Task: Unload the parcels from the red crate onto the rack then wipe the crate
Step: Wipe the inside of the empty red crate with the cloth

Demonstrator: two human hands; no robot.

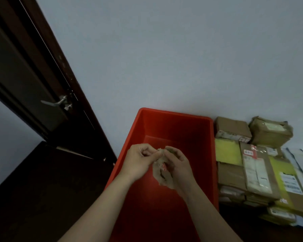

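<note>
Wiping stage, judged from the emptied red plastic crate [175,130] and the stacked cardboard and yellow parcels [252,165] beside it. Left hand [140,161] and right hand [178,163], close together above the crate, both pinch a crumpled beige cloth [160,173]; next, press it to the crate floor.
</note>
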